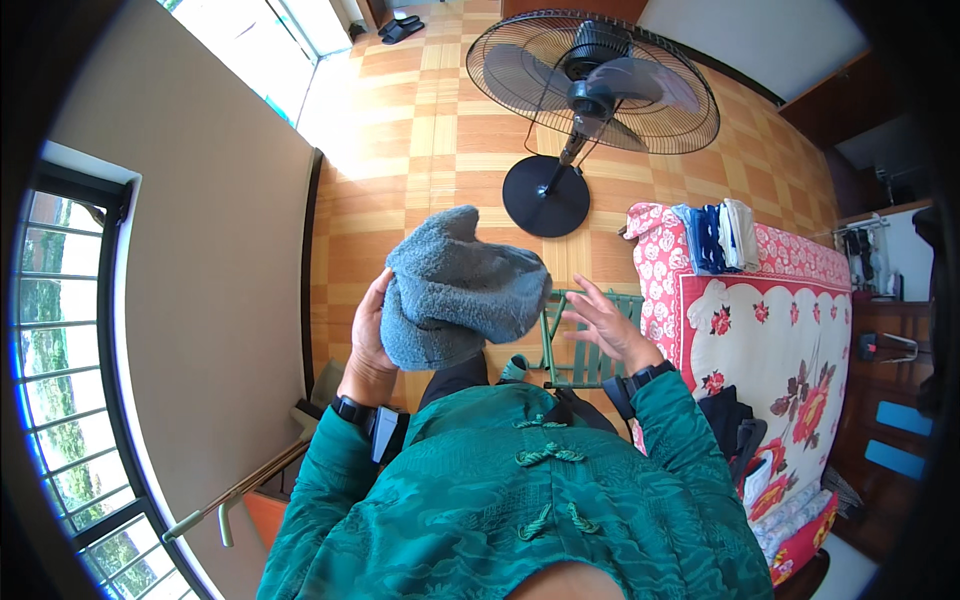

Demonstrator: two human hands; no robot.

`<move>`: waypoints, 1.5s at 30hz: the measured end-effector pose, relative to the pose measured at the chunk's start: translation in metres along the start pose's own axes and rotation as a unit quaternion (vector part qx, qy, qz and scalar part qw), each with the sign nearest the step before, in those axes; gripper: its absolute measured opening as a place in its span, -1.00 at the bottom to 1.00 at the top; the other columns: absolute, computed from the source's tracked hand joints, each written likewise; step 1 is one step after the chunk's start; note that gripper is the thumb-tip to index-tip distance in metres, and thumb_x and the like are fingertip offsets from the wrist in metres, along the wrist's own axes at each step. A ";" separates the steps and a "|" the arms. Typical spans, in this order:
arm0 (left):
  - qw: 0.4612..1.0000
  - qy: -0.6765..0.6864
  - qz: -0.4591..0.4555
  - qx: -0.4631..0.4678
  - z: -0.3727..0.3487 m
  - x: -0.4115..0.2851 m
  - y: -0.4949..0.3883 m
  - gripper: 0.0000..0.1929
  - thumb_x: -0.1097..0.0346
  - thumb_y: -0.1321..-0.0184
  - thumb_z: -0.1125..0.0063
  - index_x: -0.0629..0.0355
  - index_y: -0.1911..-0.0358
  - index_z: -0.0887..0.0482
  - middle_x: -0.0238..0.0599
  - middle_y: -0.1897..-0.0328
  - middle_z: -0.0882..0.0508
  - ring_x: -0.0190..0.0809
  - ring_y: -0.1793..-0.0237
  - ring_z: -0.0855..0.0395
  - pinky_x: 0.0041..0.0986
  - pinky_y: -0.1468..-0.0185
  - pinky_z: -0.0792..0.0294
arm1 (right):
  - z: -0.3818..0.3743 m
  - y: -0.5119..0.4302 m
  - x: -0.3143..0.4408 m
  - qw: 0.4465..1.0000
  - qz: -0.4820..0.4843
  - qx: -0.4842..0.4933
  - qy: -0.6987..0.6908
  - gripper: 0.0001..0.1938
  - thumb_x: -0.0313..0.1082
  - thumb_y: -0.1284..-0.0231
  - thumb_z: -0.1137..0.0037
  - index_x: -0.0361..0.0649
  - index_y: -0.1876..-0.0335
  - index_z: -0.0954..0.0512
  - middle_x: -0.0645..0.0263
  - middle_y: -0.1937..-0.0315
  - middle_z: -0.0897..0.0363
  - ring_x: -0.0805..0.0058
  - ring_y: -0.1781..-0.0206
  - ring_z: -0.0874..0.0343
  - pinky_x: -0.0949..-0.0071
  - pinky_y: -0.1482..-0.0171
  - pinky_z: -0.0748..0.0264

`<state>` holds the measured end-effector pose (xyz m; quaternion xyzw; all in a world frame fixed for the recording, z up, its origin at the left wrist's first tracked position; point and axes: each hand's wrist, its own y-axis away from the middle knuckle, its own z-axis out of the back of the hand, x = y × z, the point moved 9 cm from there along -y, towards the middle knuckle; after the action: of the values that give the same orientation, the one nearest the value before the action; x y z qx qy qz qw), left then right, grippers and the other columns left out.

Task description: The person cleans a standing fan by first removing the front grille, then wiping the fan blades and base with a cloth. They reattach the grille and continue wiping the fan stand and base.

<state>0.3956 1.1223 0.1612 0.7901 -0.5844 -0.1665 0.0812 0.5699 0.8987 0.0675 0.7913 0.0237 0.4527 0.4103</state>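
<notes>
A grey-blue fleecy cloth [465, 289], loosely bunched, is held up in front of me over the tiled floor. My left hand [373, 322] grips its left side, with the thumb at the edge and the other fingers mostly hidden behind the cloth. To the right of the cloth, my right hand [606, 321] has its fingers spread and touches nothing. Beyond and below that hand stands a green folding chair or stool [581, 360] with slats. A bed [750, 315] with a floral spread lies to the right, and folded clothes [716, 236] are piled near its far edge.
A black pedestal fan [592, 97] stands on the floor ahead. Dark clothes [726, 420] lie on the bed's near part. Black slippers [401, 28] are by the bright doorway. A barred window [64, 360] is at left, with long poles [244, 480] near the wall below.
</notes>
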 end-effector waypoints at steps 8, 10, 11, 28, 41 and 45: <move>0.990 0.043 -0.049 -0.125 0.043 -0.048 -0.027 -0.65 0.19 -0.38 0.16 0.33 0.03 -0.57 -0.03 0.09 -0.69 -0.05 0.13 -0.68 -0.23 -0.01 -0.53 | -0.169 -0.075 0.081 0.947 -0.061 0.241 -0.203 -0.42 0.09 -0.25 -0.05 -0.15 -0.24 -0.36 0.13 -0.15 -0.47 0.29 -0.21 -0.45 0.21 -0.27 -0.36; 0.987 0.047 -0.063 -0.140 0.054 -0.071 -0.029 -0.66 0.20 -0.38 0.16 0.33 0.04 -0.57 -0.03 0.10 -0.69 -0.04 0.14 -0.68 -0.22 -0.01 -0.53 | -0.186 -0.085 0.104 0.945 -0.052 0.248 -0.208 -0.46 0.02 -0.29 -0.03 -0.18 -0.24 -0.36 0.13 -0.14 -0.48 0.28 -0.19 -0.46 0.20 -0.28 -0.36; 0.987 0.046 -0.065 -0.142 0.058 -0.081 -0.031 -0.66 0.20 -0.38 0.16 0.34 0.05 -0.57 -0.03 0.11 -0.69 -0.05 0.14 -0.68 -0.23 -0.01 -0.53 | -0.189 -0.090 0.113 0.945 -0.058 0.241 -0.214 -0.43 0.03 -0.27 -0.05 -0.19 -0.26 -0.33 0.10 -0.16 -0.45 0.26 -0.20 -0.46 0.20 -0.28 -0.37; 0.935 -0.160 -0.007 -0.316 0.103 -0.103 -0.078 -0.50 -0.04 -0.28 0.14 0.05 -0.21 -0.40 -0.21 -0.09 -0.52 -0.11 -0.22 -0.35 -0.11 -0.28 -0.15 | -0.256 -0.123 0.208 0.933 0.078 0.325 0.136 -0.52 -0.15 -0.27 -0.12 -0.18 -0.23 -0.36 0.18 0.01 -0.53 0.40 -0.02 -0.54 0.38 -0.06 -0.52; 0.671 -0.643 -0.164 -0.329 0.070 -0.105 -0.055 -0.29 -0.10 -0.06 -0.12 0.09 -0.28 -0.33 -0.12 -0.23 -0.43 0.01 -0.29 -0.27 -0.12 -0.35 -0.05 | -0.257 -0.108 0.186 0.730 0.029 0.600 0.325 -0.40 -0.22 -0.23 -0.14 -0.04 -0.39 -0.25 0.19 0.02 -0.47 0.42 -0.02 -0.48 0.43 -0.10 -0.45; 0.577 -0.720 -0.158 -0.352 0.075 -0.098 -0.045 -0.25 -0.07 0.00 -0.20 0.10 -0.28 -0.32 -0.11 -0.26 -0.41 0.03 -0.29 -0.26 -0.14 -0.36 -0.06 | -0.231 -0.142 0.169 0.791 -0.086 0.548 0.258 -0.49 -0.32 -0.28 -0.09 -0.14 -0.34 -0.30 0.26 0.08 -0.51 0.57 0.10 -0.49 0.54 0.07 -0.49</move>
<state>0.3837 1.2339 0.0934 0.3994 -0.2124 -0.8835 -0.1215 0.5467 1.2069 0.1491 0.7319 0.4406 0.5143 -0.0760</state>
